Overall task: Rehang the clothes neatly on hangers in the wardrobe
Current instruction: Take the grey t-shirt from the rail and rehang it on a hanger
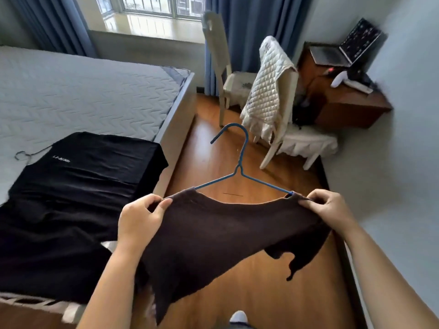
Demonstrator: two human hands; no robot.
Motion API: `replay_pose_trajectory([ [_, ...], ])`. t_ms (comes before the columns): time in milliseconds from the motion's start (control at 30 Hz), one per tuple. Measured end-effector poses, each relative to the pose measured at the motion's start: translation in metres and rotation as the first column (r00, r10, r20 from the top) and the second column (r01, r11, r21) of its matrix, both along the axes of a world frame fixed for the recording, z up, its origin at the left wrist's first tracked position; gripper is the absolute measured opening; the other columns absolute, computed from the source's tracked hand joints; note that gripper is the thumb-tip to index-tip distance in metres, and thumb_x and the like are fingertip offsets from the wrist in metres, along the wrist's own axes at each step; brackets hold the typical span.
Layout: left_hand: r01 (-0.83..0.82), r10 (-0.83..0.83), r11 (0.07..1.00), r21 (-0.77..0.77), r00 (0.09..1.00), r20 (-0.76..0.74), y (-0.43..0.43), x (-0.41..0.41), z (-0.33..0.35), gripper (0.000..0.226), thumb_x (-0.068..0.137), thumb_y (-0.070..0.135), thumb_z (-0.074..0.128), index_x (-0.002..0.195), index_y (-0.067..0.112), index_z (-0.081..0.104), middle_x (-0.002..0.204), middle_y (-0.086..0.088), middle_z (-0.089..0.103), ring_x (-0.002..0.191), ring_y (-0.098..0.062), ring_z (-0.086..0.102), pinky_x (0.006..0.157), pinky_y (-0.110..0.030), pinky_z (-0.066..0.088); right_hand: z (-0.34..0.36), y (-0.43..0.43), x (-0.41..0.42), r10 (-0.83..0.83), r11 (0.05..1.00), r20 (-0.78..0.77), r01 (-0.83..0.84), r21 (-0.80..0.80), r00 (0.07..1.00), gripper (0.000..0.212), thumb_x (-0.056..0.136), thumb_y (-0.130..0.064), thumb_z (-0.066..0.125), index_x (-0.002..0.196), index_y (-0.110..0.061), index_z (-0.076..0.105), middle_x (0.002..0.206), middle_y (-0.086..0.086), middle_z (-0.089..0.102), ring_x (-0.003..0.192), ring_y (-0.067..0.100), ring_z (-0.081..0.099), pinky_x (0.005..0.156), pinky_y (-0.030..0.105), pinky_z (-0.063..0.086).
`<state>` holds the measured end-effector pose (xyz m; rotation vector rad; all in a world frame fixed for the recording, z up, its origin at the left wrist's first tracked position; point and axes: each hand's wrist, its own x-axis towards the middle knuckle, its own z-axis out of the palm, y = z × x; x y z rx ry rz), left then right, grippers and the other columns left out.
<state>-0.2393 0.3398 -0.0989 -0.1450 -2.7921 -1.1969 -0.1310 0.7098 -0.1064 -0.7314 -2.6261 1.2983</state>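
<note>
A dark brown garment (221, 236) hangs on a blue wire hanger (240, 167) held out flat over the wooden floor, hook pointing away from me. My left hand (140, 222) pinches the garment's left shoulder at the hanger's end. My right hand (329, 207) pinches the right shoulder the same way. A black T-shirt (95, 167) with small white lettering lies on the bed on a thin dark wire hanger (23, 156). More black clothing (47, 252) is spread on the bed corner nearer to me. No wardrobe is in view.
The bed (83, 96) with a grey quilted mattress fills the left. Two cream chairs (280, 129) stand ahead, one draped with a quilted white cover (268, 91). A wooden desk (344, 105) with a laptop (342, 49) sits at the right wall. Blue curtains (249, 24) frame the window.
</note>
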Motion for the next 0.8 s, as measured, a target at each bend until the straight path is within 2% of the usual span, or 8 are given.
replay_pose_trajectory([
  [67, 0.033, -0.033, 0.999, 0.015, 0.999, 0.025, 0.029, -0.006, -0.007, 0.013, 0.079, 0.024, 0.069, 0.073, 0.013, 0.070, 0.066, -0.001, 0.067, 0.067, -0.019, 0.062, 0.063, -0.027, 0.044, 0.002, 0.027, -0.001, -0.014, 1.000, 0.021, 0.014, 0.009, 1.000, 0.021, 0.075, -0.018, 0.073, 0.059, -0.015, 0.059, 0.057, -0.003, 0.058, 0.060, 0.010, 0.049, 0.057, 0.021, 0.038],
  [200, 0.061, -0.065, 0.997, 0.049, 0.995, 0.072, 0.068, -0.022, -0.014, 0.013, 0.080, 0.021, 0.068, 0.073, 0.011, 0.070, 0.066, -0.001, 0.066, 0.066, -0.016, 0.059, 0.059, -0.014, 0.038, 0.009, 0.069, -0.027, -0.053, 0.996, -0.010, 0.054, 0.070, 0.999, 0.022, 0.073, -0.019, 0.074, 0.058, -0.018, 0.058, 0.060, 0.000, 0.059, 0.062, 0.016, 0.051, 0.060, 0.027, 0.040],
  [300, 0.056, -0.063, 0.995, 0.083, 0.994, 0.093, 0.083, -0.044, -0.020, 0.013, 0.081, 0.020, 0.067, 0.070, 0.014, 0.069, 0.066, -0.001, 0.066, 0.065, -0.014, 0.059, 0.057, -0.011, 0.040, 0.011, 0.081, -0.056, -0.072, 0.994, -0.041, 0.076, 0.080, 0.997, 0.024, 0.073, -0.020, 0.074, 0.057, -0.021, 0.056, 0.060, -0.002, 0.058, 0.058, 0.012, 0.050, 0.052, 0.014, 0.038],
  [367, 0.044, -0.052, 0.995, 0.088, 0.995, 0.086, 0.087, -0.066, -0.025, 0.013, 0.081, 0.018, 0.067, 0.069, 0.015, 0.068, 0.065, 0.001, 0.065, 0.062, -0.012, 0.058, 0.059, -0.009, 0.039, 0.009, 0.082, -0.082, -0.069, 0.994, -0.044, 0.073, 0.080, 0.997, 0.025, 0.074, -0.020, 0.073, 0.057, -0.022, 0.056, 0.060, -0.002, 0.058, 0.058, 0.010, 0.049, 0.050, 0.010, 0.038],
  [500, -0.035, 0.027, 0.992, 0.122, 0.998, 0.065, 0.089, -0.126, -0.039, 0.010, 0.081, 0.018, 0.067, 0.071, 0.016, 0.068, 0.068, 0.003, 0.067, 0.071, -0.010, 0.058, 0.061, -0.006, 0.039, 0.000, 0.082, -0.147, -0.061, 0.996, -0.009, 0.062, 0.067, 0.998, 0.023, 0.074, -0.020, 0.074, 0.059, -0.020, 0.056, 0.059, -0.003, 0.057, 0.057, 0.009, 0.048, 0.055, 0.017, 0.037],
  [567, -0.068, 0.061, 0.988, 0.140, 0.996, 0.058, 0.093, -0.164, -0.047, 0.009, 0.081, 0.018, 0.067, 0.072, 0.017, 0.068, 0.068, 0.003, 0.067, 0.065, -0.011, 0.059, 0.061, -0.007, 0.040, -0.002, 0.085, -0.187, -0.039, 0.997, 0.016, 0.037, 0.070, 0.999, 0.020, 0.074, -0.020, 0.074, 0.062, -0.017, 0.059, 0.061, -0.003, 0.058, 0.059, 0.010, 0.049, 0.057, 0.020, 0.038],
  [667, -0.096, 0.083, 0.980, 0.175, 0.993, 0.083, 0.098, -0.226, -0.050, 0.009, 0.081, 0.021, 0.067, 0.072, 0.019, 0.067, 0.068, 0.006, 0.066, 0.068, -0.010, 0.060, 0.061, -0.013, 0.042, 0.003, 0.086, -0.256, -0.014, 0.997, 0.031, 0.012, 0.076, 0.999, 0.020, 0.075, -0.019, 0.073, 0.061, -0.019, 0.059, 0.063, -0.002, 0.060, 0.063, 0.011, 0.051, 0.054, 0.012, 0.040],
  [800, -0.166, 0.147, 0.970, 0.180, 0.983, 0.113, 0.093, -0.297, -0.050, 0.011, 0.081, 0.022, 0.067, 0.070, 0.019, 0.067, 0.067, 0.006, 0.066, 0.068, -0.012, 0.060, 0.063, -0.027, 0.044, 0.011, 0.085, -0.353, 0.039, 0.997, 0.061, -0.043, 0.069, 0.997, 0.022, 0.076, -0.017, 0.073, 0.060, -0.021, 0.058, 0.064, -0.002, 0.060, 0.064, 0.012, 0.051, 0.055, 0.019, 0.038],
])
